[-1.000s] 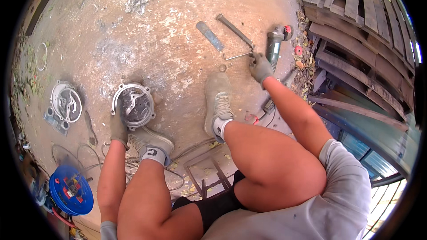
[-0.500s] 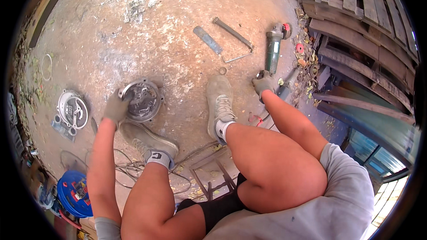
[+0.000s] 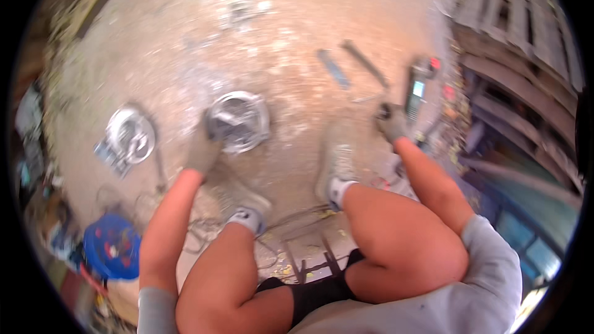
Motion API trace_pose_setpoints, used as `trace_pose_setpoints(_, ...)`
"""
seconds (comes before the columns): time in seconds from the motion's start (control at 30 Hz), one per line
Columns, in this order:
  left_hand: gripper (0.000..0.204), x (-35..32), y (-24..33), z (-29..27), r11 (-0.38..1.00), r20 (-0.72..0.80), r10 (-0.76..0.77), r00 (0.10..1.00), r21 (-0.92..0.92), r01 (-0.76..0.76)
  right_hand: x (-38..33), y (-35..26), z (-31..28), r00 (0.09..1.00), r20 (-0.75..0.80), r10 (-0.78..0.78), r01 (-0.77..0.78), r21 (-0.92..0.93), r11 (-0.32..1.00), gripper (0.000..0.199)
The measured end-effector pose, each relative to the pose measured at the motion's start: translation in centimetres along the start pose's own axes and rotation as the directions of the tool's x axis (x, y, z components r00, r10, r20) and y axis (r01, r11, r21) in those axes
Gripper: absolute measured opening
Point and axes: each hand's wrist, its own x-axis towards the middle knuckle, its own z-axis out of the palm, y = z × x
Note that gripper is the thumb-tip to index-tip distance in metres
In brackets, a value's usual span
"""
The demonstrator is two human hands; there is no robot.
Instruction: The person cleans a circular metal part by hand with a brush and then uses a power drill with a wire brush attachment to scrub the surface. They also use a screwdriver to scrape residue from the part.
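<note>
A round silvery metal housing [image 3: 240, 122] with a dark, cluttered inside lies in front of my left shoe. My left hand [image 3: 204, 150], in a grey-brown glove, is at its left side, fingers closed on the rim; motion blur softens the detail. My right hand [image 3: 391, 125], gloved likewise, is beyond my right shoe, closed around a small dark thing too blurred to name. Just right of it lies a green angle grinder [image 3: 414, 98] with a red part at its head.
A second metal housing [image 3: 131, 134] lies at the left. Farther out are a flat metal strip [image 3: 334, 69], a hammer-like bar [image 3: 365, 63] and a thin rod [image 3: 370, 98]. A blue tub [image 3: 112, 246] stands lower left; wooden pallets [image 3: 507, 18] are stacked right. Cables run behind my shoes.
The view has swung left, so the scene sits farther right and is blurred. My right hand has shifted slightly left from the grinder. My left hand stays at the housing's rim.
</note>
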Motion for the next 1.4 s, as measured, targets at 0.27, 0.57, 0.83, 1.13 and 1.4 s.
trace_pose_setpoints(0.27, 0.072, 1.4, 0.7, -1.0, 0.999, 0.015, -0.011, 1.000, 0.053, 0.011, -0.5, -3.3, -0.1, 0.961, 0.101, -0.258, 0.235, 0.200, 0.951, 0.056)
trace_pose_setpoints(0.57, 0.081, 1.0, -4.7, -5.4, 0.393, 0.101, -0.609, 0.787, -0.823, 0.409, 3.2, -1.4, 0.8, 0.904, 0.068, -0.422, 0.424, -0.023, 0.905, 0.022)
trace_pose_setpoints(0.83, 0.063, -1.3, -19.4, -9.8, -0.105, 0.159, -0.585, 0.796, -0.987, 0.121, -0.2, -5.9, -1.6, 0.948, 0.108, -0.301, 0.275, 0.205, 0.939, 0.034)
trace_pose_setpoints(1.13, 0.036, -2.7, -20.0, -11.6, -0.007, 0.060, -0.608, 0.792, -0.997, 0.070, 2.2, -5.4, -0.3, 0.947, -0.026, -0.321, 0.299, 0.441, 0.846, 0.023)
trace_pose_setpoints(1.4, 0.040, -10.8, -2.8, -10.3, 0.269, -0.029, -0.332, 0.943, -0.961, 0.065, -0.8, -18.6, -6.3, 0.916, 0.224, -0.332, 0.079, 0.712, 0.698, 0.025)
